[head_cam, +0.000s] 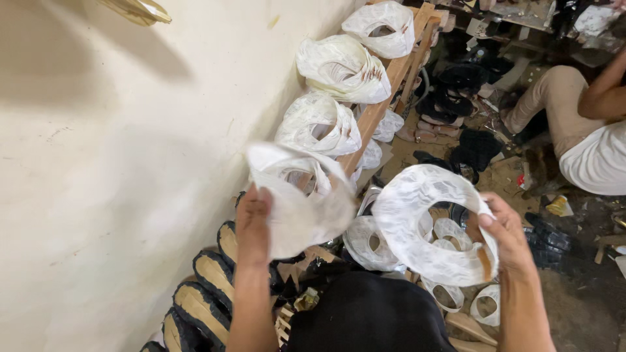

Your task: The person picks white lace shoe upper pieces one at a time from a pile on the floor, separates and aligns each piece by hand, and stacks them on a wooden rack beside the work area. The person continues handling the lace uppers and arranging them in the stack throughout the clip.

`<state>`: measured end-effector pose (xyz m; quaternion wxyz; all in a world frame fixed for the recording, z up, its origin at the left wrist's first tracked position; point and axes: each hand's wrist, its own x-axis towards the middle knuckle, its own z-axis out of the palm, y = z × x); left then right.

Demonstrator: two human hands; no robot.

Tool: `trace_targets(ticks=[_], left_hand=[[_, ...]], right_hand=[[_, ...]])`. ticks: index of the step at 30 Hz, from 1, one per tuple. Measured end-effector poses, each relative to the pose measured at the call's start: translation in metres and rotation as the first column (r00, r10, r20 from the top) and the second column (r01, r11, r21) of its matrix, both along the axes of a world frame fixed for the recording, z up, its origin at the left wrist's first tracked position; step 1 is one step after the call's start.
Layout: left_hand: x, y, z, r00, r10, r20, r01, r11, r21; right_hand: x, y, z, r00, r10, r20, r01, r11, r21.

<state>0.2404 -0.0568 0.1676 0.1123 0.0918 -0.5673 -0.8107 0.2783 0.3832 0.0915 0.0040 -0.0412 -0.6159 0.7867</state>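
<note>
Our left hand (253,225) grips one white shoe upper (297,202) and our right hand (505,238) grips another upper (433,225), both raised beside the wooden rack (385,98) ahead of our hands.

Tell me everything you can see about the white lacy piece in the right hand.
The white lace shoe upper is a curved band of thin, patterned, slightly see-through fabric around a large oval opening, with a small brown patch at its lower right end. It looks soft but keeps its looped shape. It is held up in the air, tilted, above similar white pieces lying below. The right hand pinches its right edge, thumb on the front; nothing else touches it. The left hand's piece, beside it, stays apart.
</note>
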Motion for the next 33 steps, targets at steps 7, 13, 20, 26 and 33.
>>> trace_targets(ticks=[7, 13, 20, 26, 33], left_hand=[[0.066, -0.057, 0.055, 0.843, -0.381, -0.38, 0.528, 0.722, 0.446], [0.096, -0.004, 0.042, 0.806, -0.59, -0.057, 0.56, 0.727, 0.398], [0.111, 0.054, -0.013, 0.769, -0.633, 0.09, 0.363, 0.547, 0.754], [0.134, 0.052, -0.045, 0.483, -0.815, 0.32, 0.847, 0.527, 0.064], [0.075, 0.081, -0.026, 0.815, -0.568, -0.111, 0.554, 0.711, 0.434]], right_hand=[[0.011, 0.027, 0.0, 0.993, -0.074, -0.094, 0.033, 0.927, -0.374], [-0.006, -0.013, -0.004, 0.991, 0.003, -0.131, -0.08, 0.805, -0.588], [-0.019, -0.057, 0.014, 0.99, -0.021, -0.138, -0.078, 0.731, -0.678], [-0.022, -0.065, 0.018, 0.952, -0.142, -0.272, -0.002, 0.883, -0.469], [-0.029, -0.075, 0.032, 0.985, 0.031, -0.169, -0.154, 0.594, -0.79]])
